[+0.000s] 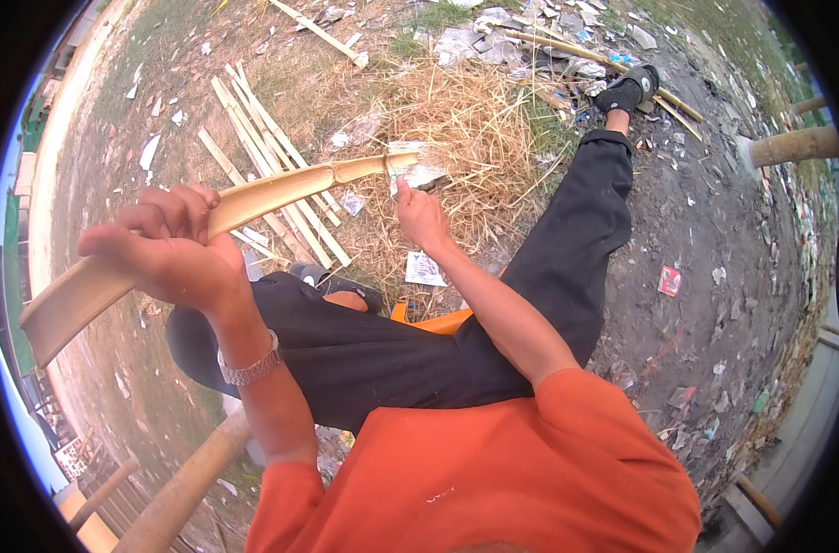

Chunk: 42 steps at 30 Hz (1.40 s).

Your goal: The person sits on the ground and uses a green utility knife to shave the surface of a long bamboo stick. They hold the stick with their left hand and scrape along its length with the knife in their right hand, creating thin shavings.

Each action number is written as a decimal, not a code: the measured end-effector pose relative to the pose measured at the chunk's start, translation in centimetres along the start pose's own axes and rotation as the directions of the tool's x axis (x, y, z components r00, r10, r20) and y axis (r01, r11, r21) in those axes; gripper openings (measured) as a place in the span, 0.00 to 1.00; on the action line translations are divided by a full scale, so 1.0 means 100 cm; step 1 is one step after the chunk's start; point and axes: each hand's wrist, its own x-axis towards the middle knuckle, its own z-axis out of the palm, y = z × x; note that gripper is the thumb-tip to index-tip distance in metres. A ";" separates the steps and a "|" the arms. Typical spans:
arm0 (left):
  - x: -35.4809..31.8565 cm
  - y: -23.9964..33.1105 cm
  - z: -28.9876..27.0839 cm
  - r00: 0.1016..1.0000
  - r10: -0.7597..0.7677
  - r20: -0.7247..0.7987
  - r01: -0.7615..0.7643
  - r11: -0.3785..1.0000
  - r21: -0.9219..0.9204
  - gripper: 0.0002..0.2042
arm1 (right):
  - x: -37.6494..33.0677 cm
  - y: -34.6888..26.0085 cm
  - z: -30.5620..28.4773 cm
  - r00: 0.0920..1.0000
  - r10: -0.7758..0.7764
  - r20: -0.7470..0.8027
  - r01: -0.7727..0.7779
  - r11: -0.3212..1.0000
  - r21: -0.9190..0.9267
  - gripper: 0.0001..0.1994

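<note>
My left hand point(175, 244) is wrapped round a long split bamboo piece point(277, 195), hollow side showing. The piece slants from the lower left up to the right, with a node ridge near its far end. My right hand point(422, 218) is closed just below that far end, thumb pointing up. A thin dark edge crosses the bamboo there; what my right hand grips is too small and hidden to make out. Beyond the bamboo, several pale split bamboo strips point(272, 157) lie side by side on the ground.
A heap of dry straw-like shavings point(475, 129) lies in front of me, with scattered litter around. An orange seat-like object point(443, 323) shows under my legs. Bamboo poles stand at the right point(796, 147) and lower left point(184, 484). A long bamboo pole point(567, 46) lies by my right foot.
</note>
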 end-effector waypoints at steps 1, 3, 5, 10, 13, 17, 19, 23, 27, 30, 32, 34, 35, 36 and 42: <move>0.001 -0.001 -0.001 1.000 0.001 0.007 -0.001 1.000 -0.008 0.29 | 0.004 0.001 0.000 0.999 -0.002 -0.045 0.001 1.000 -0.016 0.34; 0.004 -0.003 -0.003 1.000 0.003 0.020 -0.002 1.000 -0.023 0.29 | 0.009 0.001 0.000 0.996 0.080 0.049 -0.080 0.997 0.000 0.34; 0.005 -0.001 -0.002 0.999 0.002 -0.037 -0.002 1.000 0.011 0.30 | 0.009 -0.009 -0.007 0.990 0.104 0.096 -0.104 0.995 -0.004 0.34; -0.002 0.001 0.005 1.000 0.015 -0.024 -0.015 1.000 0.007 0.30 | 0.012 0.012 0.002 0.981 0.174 0.085 -0.173 0.985 -0.023 0.35; 0.000 0.002 0.006 1.000 0.014 0.024 -0.014 1.000 -0.003 0.30 | 0.030 0.041 0.004 0.970 0.240 0.022 -0.239 0.970 -0.055 0.35; 0.001 -0.002 -0.002 1.000 0.024 0.014 -0.025 0.999 0.044 0.30 | 0.021 0.011 -0.005 0.958 0.196 0.210 -0.197 0.980 -0.018 0.34; 0.004 -0.004 -0.003 0.999 0.021 0.028 -0.021 0.999 0.027 0.30 | 0.025 0.017 0.002 0.966 0.166 0.198 -0.165 0.986 -0.024 0.34; 0.009 -0.005 -0.003 0.999 0.008 0.049 -0.007 1.000 -0.017 0.30 | 0.044 0.038 0.016 0.958 0.278 0.067 -0.274 0.959 -0.072 0.36; 0.006 -0.006 -0.004 1.000 0.012 0.027 -0.011 1.000 -0.011 0.30 | 0.050 0.048 0.021 0.973 0.169 0.160 -0.166 0.986 -0.031 0.37; 0.003 -0.003 -0.001 1.000 -0.002 0.022 0.001 0.999 0.054 0.31 | 0.046 0.056 0.019 0.962 0.244 0.121 -0.234 0.968 -0.088 0.38; 0.004 -0.004 -0.002 0.999 -0.004 0.038 0.003 1.000 0.031 0.31 | 0.049 0.051 0.019 0.952 0.274 0.137 -0.258 0.959 -0.120 0.37; 0.005 -0.005 -0.002 0.999 0.003 0.049 -0.004 1.000 0.015 0.30 | 0.055 0.053 0.021 0.942 0.310 0.132 -0.293 0.947 -0.133 0.37; 0.005 -0.006 -0.001 0.999 0.012 0.053 -0.013 1.000 0.009 0.30 | 0.059 0.057 0.021 0.936 0.331 0.119 -0.316 0.940 -0.127 0.36; 0.004 -0.006 0.000 0.998 0.021 0.057 -0.021 1.000 0.003 0.30 | 0.061 0.062 0.020 0.930 0.352 0.106 -0.339 0.933 -0.121 0.36; 0.005 -0.002 -0.003 1.000 -0.008 -0.028 0.007 1.000 -0.021 0.30 | 0.067 0.072 0.018 0.961 0.272 0.058 -0.234 0.904 -0.358 0.33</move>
